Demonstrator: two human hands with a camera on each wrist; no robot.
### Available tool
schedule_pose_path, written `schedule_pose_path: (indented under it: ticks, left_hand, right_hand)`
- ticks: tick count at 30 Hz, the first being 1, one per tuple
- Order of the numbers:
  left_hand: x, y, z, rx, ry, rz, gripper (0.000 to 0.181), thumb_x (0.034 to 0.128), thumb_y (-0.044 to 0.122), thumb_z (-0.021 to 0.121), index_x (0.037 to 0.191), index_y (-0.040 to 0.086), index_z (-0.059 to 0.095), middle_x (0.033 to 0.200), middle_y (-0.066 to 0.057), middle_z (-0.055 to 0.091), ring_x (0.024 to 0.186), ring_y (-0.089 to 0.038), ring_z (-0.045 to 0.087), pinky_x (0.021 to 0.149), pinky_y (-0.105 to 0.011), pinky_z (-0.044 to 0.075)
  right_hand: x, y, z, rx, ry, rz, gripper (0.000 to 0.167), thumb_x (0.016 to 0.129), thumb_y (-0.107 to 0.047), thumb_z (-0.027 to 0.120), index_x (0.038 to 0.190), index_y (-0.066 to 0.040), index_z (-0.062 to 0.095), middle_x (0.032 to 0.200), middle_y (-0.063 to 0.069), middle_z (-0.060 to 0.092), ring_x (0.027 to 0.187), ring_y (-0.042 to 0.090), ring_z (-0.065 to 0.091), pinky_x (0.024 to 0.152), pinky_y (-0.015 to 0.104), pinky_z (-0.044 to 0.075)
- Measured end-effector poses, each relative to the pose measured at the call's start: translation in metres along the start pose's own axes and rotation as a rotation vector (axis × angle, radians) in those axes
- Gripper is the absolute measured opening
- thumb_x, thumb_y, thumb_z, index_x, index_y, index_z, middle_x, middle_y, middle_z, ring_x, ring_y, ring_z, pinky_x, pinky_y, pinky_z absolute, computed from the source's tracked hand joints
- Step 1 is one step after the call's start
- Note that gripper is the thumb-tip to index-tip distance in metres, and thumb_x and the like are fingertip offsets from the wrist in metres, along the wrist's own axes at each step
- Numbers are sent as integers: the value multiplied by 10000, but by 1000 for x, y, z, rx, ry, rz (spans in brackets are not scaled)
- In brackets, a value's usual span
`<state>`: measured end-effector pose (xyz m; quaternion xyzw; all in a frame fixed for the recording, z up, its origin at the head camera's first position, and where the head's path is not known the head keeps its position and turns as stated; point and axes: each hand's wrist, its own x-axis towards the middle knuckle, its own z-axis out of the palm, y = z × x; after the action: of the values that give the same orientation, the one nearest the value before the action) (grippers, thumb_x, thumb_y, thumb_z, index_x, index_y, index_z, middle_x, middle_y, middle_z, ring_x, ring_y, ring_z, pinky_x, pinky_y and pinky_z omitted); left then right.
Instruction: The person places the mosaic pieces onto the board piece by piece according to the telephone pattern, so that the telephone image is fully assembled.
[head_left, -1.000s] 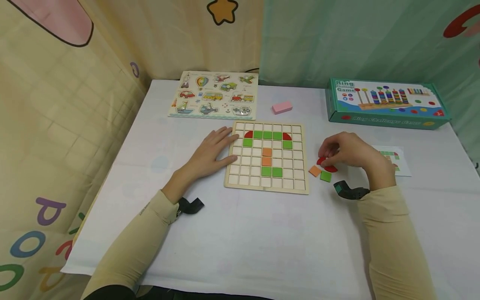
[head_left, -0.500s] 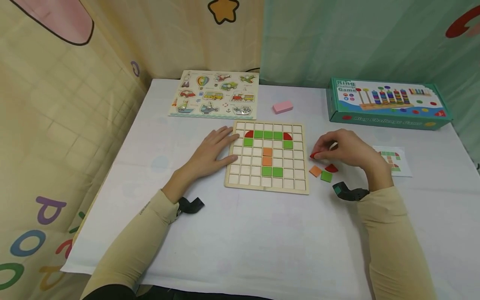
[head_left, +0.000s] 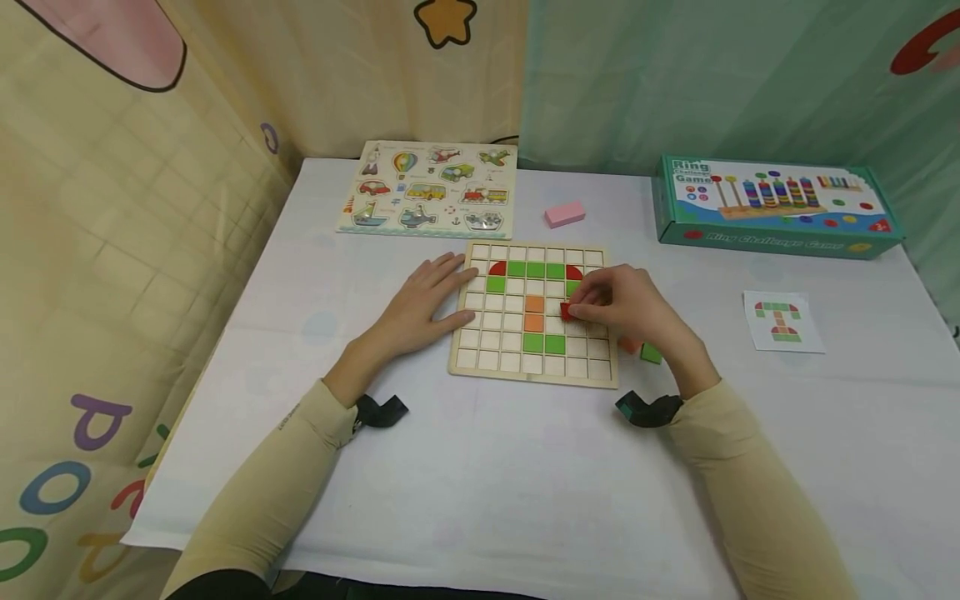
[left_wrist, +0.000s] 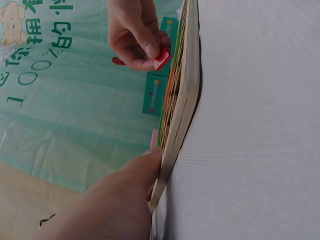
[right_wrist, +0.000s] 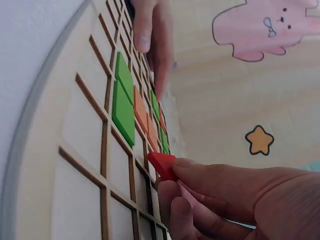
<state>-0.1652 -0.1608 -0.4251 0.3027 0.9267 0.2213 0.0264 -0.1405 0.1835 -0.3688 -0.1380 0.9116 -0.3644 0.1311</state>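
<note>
My right hand (head_left: pixel 626 308) pinches a small red curved-edged tile (right_wrist: pixel 162 165) between thumb and fingers, above the right half of the wooden grid board (head_left: pixel 534 382). My left hand (head_left: pixel 420 304) rests at the board's left edge, fingers extended, thumb and fingertips touching the rim. Green tiles (head_left: pixel 536 270), two orange tiles (head_left: pixel 533 322) and red quarter-round tiles (head_left: pixel 498 268) sit in cells of the board. Right of the board lie a loose green tile (head_left: pixel 651 354) and a loose orange tile (head_left: pixel 630 343), partly covered by my right hand. The other loose red tile is hidden.
A pattern card (head_left: pixel 784 322) lies to the right. Behind the board are a vehicle picture puzzle (head_left: pixel 427 190), a pink block (head_left: pixel 564 214) and a green Ring Challenge Game box (head_left: pixel 776 208). White cloth (head_left: pixel 480 475) covers the table.
My right hand has picked one red tile from the loose pieces and carried it left, over the board. The pattern card is now uncovered. My left hand has stayed still.
</note>
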Motion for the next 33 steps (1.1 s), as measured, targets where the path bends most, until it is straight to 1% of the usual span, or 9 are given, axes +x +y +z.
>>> schedule_pose_path:
  ticks: [7,13,15,17,21,25,28,31,33]
  left_hand:
    - [-1,1,-1,-7,5,6,694,1026,453,651,1621,175,427,1742,-93,278,1645,-274,149,1360,-429,53]
    - [-1,1,-1,-3,0,6,694,1030,452,647,1624,173,422,1745,-95,271,1645,-276,146,1360,-428,54]
    - [-1,1,-1,-3,-1,7,695,1030,453,646,1624,173,421,1745,-96,271,1645,-278,146,1360,-431,56]
    - [-1,0,-1,-4,-1,7,692,1031,452,644,1625,176,420,1745,-93,271,1645,-273,146,1360,-428,57]
    - [-1,1,-2,-9,-1,11,694,1029,447,650,1625,173,420,1744,-96,272,1645,-273,146,1360,-431,57]
    - [0,1,-2,-9,3,16,698,1027,448,653,1624,171,421,1744,-101,271,1645,-277,147,1360,-434,57]
    - [0,0,-1,-5,4,16,700,1028,451,650,1624,168,420,1745,-104,268,1645,-283,146,1360,-439,59]
    - [0,0,0,-3,3,14,698,1029,451,647,1625,167,419,1745,-102,266,1645,-283,146,1360,-439,57]
    - [0,-1,0,-5,4,15,693,1033,449,643,1625,168,419,1746,-102,266,1645,-284,146,1360,-439,58]
  right_hand:
    - [2,-9,17,-34,5,26,158,938,-193,819,962,-48,762,845,81,721,792,224,637,715,316,513]
    - [4,-11,24,-88,18,6,144,944,-195,807,918,-60,764,806,61,708,763,220,616,688,316,493]
    - [4,-12,26,-82,45,-2,128,955,-182,793,964,-57,767,848,72,716,800,230,628,725,331,519]
    - [4,-12,28,-68,71,-24,136,967,-157,777,1045,-46,774,913,90,733,849,241,646,765,347,544]
    - [6,-14,32,-47,80,-87,264,969,-119,771,1212,-18,755,1074,126,738,932,257,673,832,385,590]
    - [7,-14,35,-77,59,-134,293,971,-106,764,1252,-23,757,1094,124,721,929,251,661,819,383,595]
    - [5,-13,33,-90,50,-151,295,981,-97,747,1270,-34,755,1093,115,729,934,251,649,810,378,578]
    - [4,-11,25,-76,43,-152,294,990,-100,735,1276,-36,747,1107,110,740,954,252,644,831,393,569]
    - [2,-9,16,-59,43,-140,281,994,-113,733,1265,-40,747,1112,106,745,974,253,647,853,414,574]
